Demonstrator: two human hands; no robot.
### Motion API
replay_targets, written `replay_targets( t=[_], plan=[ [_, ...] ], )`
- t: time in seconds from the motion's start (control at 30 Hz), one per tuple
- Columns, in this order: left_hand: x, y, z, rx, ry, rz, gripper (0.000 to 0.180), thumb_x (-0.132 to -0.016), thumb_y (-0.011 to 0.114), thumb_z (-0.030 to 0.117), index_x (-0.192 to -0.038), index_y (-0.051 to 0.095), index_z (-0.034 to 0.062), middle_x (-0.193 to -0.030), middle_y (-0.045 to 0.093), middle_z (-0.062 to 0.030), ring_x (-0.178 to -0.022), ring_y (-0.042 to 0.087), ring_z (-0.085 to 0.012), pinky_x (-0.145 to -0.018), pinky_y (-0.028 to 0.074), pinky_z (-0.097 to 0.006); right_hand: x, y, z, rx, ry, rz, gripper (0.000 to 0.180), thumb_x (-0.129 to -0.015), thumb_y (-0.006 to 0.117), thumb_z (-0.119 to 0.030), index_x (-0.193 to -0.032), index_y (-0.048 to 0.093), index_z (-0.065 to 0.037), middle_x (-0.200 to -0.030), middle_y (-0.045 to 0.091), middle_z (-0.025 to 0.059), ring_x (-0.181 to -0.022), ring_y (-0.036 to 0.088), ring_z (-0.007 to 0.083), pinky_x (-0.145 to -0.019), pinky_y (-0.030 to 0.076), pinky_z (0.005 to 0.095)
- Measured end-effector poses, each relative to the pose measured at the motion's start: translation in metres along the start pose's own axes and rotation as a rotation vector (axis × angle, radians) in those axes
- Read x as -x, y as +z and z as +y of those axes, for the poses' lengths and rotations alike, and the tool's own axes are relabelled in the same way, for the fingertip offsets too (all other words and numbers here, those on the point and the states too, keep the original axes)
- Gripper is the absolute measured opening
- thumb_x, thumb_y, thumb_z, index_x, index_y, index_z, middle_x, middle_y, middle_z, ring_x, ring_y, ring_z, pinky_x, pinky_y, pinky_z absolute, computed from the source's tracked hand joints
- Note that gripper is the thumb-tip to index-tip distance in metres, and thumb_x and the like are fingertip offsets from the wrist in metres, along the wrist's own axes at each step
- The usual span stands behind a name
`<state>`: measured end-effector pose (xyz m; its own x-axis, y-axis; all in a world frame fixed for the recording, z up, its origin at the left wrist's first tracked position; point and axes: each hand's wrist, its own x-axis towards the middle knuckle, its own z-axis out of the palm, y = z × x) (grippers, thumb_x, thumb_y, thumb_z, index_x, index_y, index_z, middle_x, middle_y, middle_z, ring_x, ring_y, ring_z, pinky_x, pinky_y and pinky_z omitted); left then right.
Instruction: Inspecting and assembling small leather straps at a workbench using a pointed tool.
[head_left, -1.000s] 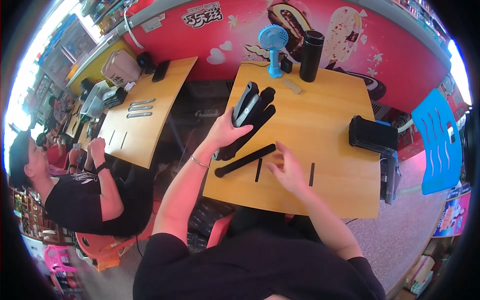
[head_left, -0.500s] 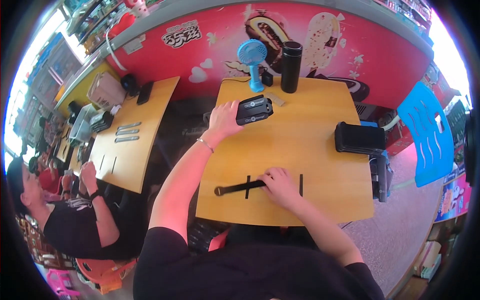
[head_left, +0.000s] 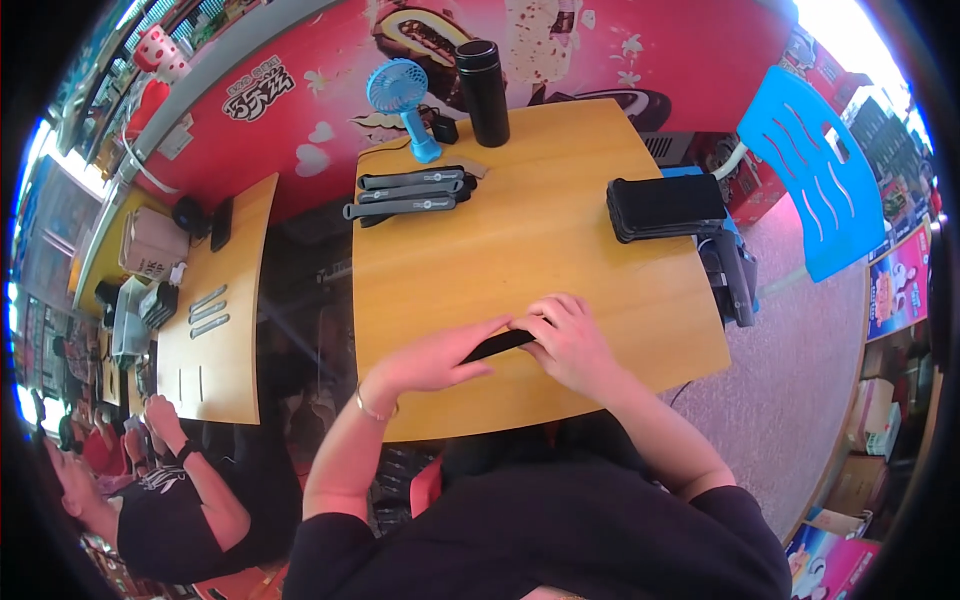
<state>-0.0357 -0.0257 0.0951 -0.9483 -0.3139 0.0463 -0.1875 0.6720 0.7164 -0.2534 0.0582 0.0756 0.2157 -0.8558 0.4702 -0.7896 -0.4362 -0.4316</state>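
A black strap [head_left: 497, 345] spans the gap between my hands, above the near part of the wooden table. My left hand [head_left: 430, 357] has its fingers along the upper edge of the strap and its thumb below, with the left end between them. At the other end, the fingers of my right hand [head_left: 568, 345] are bent round the strap and partly hide it. Several grey and black straps [head_left: 410, 192], with looped ends, lie side by side at the table's far left, apart from both hands.
At the back stand a blue handheld fan [head_left: 398, 88] and a black bottle [head_left: 483, 95]. Black pouches [head_left: 665, 205] are stacked at the right edge, near a blue chair [head_left: 815, 175]. A co-worker [head_left: 175, 500] sits at another table [head_left: 235, 310] on the left.
My left hand has put the straps down at the far left and come back to the black strap. My right hand has lifted it from the table. The view has shifted.
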Motion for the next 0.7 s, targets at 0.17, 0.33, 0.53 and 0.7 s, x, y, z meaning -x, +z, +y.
replay_targets(
  t=[0.17, 0.33, 0.53, 0.7],
  plan=[
    [0.045, 0.019, 0.015, 0.102, -0.555, 0.202, 0.050, -0.095, 0.049, 0.024, -0.138, 0.033, 0.0039, -0.096, 0.063, -0.0133, -0.080, 0.064, -0.0287, -0.072, 0.051, -0.034, 0.004, -0.018, 0.028, -0.025, 0.137, 0.060, 0.034, -0.074, 0.067, -0.006, -0.108, 0.060, -0.008, -0.117, 0.056, 0.0096, -0.110, 0.050, 0.0320, -0.093, 0.039, 0.0417],
    [0.070, 0.057, 0.026, 0.880, -0.525, 1.079, 0.043, -0.101, 0.036, 0.026, -0.139, 0.027, 0.0077, -0.072, 0.053, -0.0053, -0.056, 0.059, -0.0153, -0.047, 0.043, -0.023, 0.039, -0.048, 0.127, 0.462, 0.310, 0.037, 0.032, -0.075, 0.060, -0.008, -0.107, 0.059, -0.006, -0.107, 0.060, 0.0108, -0.110, 0.051, 0.0288, -0.088, 0.043, 0.0404],
    [0.075, 0.081, 0.016, 1.591, -0.396, 1.147, 0.036, -0.100, 0.034, 0.031, -0.125, 0.043, 0.0060, -0.073, 0.050, -0.0047, -0.054, 0.049, -0.0149, -0.047, 0.039, -0.024, 0.050, -0.069, 0.128, 0.670, 0.289, -0.218, 0.028, -0.077, 0.055, -0.006, -0.105, 0.060, -0.006, -0.101, 0.062, 0.0100, -0.105, 0.053, 0.0268, -0.088, 0.044, 0.0392],
    [0.059, 0.088, 0.024, 1.822, -0.373, 1.185, 0.029, -0.098, 0.042, 0.023, -0.120, 0.048, 0.0060, -0.087, 0.054, -0.0056, -0.068, 0.052, -0.0153, -0.059, 0.046, -0.026, 0.060, -0.054, 0.125, 0.746, 0.275, -0.286, 0.018, -0.080, 0.055, -0.010, -0.098, 0.059, -0.007, -0.093, 0.062, 0.0063, -0.095, 0.058, 0.0253, -0.081, 0.048, 0.0382]
  ],
)
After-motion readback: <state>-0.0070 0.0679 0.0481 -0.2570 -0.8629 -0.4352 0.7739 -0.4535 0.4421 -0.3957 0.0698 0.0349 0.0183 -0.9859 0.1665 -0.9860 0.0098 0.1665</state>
